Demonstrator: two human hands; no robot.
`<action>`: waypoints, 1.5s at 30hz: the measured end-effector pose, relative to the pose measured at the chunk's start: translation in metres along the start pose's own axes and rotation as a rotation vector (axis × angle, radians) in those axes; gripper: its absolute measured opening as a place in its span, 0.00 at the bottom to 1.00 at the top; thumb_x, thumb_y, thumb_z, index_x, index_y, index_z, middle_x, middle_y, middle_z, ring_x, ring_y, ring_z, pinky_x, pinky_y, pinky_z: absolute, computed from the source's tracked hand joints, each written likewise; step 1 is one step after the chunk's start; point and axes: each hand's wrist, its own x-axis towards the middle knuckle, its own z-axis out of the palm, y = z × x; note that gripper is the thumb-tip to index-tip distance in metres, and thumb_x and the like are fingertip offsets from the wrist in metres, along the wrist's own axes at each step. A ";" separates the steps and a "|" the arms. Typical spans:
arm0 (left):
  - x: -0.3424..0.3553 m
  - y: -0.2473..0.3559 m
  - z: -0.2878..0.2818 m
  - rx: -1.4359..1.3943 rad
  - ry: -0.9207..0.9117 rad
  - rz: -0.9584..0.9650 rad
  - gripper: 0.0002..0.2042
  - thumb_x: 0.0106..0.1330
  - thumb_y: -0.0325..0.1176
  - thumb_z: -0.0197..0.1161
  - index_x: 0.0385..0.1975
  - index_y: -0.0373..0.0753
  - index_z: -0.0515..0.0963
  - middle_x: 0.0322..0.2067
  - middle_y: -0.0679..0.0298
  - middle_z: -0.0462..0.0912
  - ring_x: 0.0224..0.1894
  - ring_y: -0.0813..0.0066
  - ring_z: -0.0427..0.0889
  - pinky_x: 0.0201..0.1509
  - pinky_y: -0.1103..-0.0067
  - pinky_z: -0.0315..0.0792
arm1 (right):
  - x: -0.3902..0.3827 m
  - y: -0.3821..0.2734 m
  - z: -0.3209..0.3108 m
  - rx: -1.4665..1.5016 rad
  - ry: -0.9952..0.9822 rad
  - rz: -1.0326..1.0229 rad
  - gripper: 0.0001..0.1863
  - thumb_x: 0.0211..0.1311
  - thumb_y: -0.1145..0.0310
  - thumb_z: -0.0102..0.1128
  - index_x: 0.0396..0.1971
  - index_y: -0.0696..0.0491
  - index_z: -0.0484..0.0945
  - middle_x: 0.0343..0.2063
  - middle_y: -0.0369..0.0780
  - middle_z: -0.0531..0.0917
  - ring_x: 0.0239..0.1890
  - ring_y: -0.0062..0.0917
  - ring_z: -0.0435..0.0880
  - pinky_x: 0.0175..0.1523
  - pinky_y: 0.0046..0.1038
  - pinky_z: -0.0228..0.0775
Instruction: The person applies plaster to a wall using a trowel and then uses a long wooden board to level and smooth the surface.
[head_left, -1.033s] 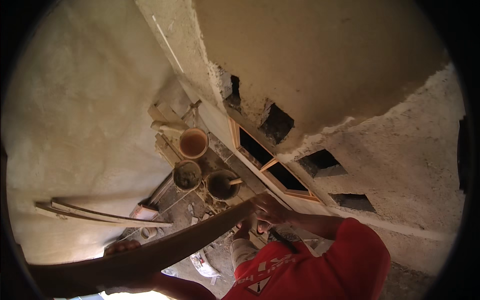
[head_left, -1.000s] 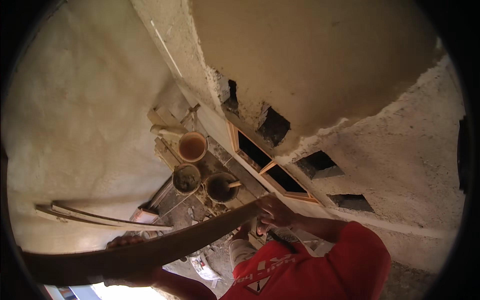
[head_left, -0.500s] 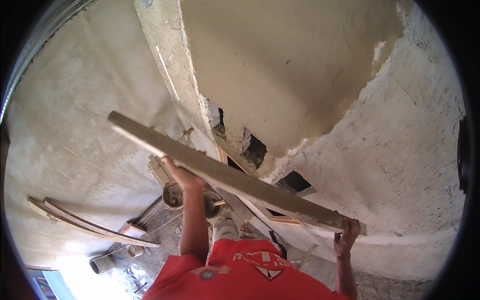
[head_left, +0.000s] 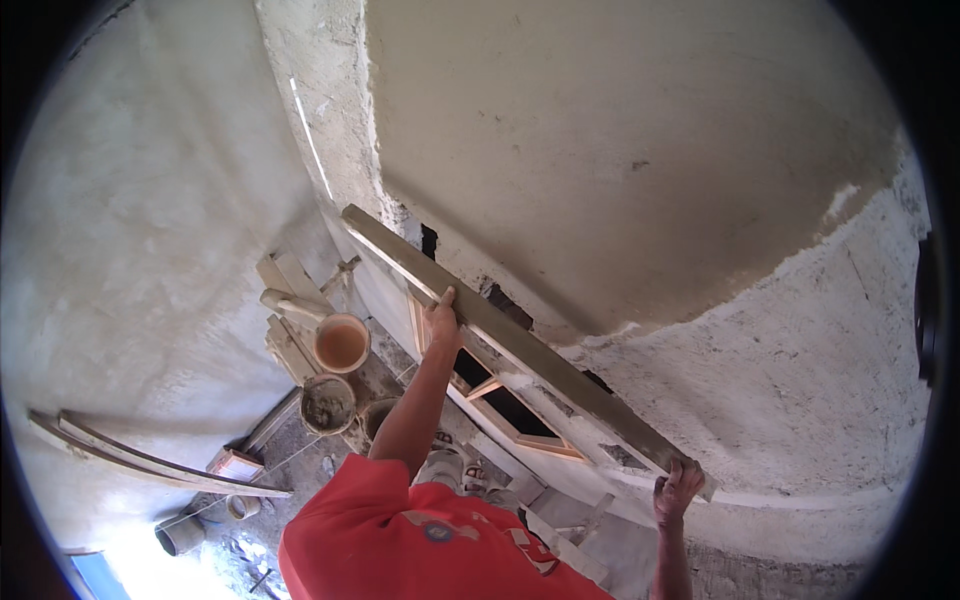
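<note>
A long, straight, mortar-stained board slants across the middle, its left end higher in the picture. My left hand is closed on the lower edge, nearer the left end. Around the right end wrap the fingers of my right hand. Behind the board is a wall with a darker patch of smooth, damp-looking plaster, bordered by paler rough wall. Whether the board touches the wall, I cannot tell. It partly covers the ragged dark holes along the patch's lower edge.
Below, to the left, stand a bucket of brownish liquid and a mortar bucket; my left forearm partly hides another bucket. Wooden frames with dark openings lie below the board. Long strips rest by the left wall.
The board's left end has swung right, so the board now slants more steeply, nearer the row of holes. Both hands keep their hold. The bucket of brownish liquid has come into sight.
</note>
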 end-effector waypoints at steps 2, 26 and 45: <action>0.031 -0.013 -0.006 0.011 0.001 0.022 0.16 0.62 0.35 0.68 0.44 0.31 0.76 0.36 0.58 0.82 0.35 0.68 0.82 0.39 0.73 0.78 | 0.006 -0.014 0.023 0.025 -0.050 0.014 0.34 0.39 0.77 0.64 0.53 0.51 0.68 0.47 0.46 0.71 0.53 0.47 0.70 0.56 0.51 0.59; 0.175 0.010 0.051 0.464 0.115 0.575 0.24 0.68 0.46 0.60 0.41 0.22 0.73 0.36 0.44 0.80 0.37 0.58 0.78 0.45 0.65 0.71 | 0.089 -0.088 0.095 0.088 0.068 0.153 0.31 0.43 0.73 0.62 0.54 0.51 0.72 0.49 0.45 0.72 0.56 0.47 0.68 0.60 0.49 0.55; 0.143 0.398 0.242 0.197 -0.118 0.656 0.30 0.63 0.46 0.61 0.48 0.17 0.73 0.45 0.47 0.80 0.43 0.59 0.80 0.48 0.69 0.75 | 0.300 -0.171 -0.125 -0.002 0.372 -0.027 0.34 0.44 0.74 0.61 0.59 0.48 0.74 0.51 0.44 0.74 0.57 0.40 0.69 0.56 0.40 0.53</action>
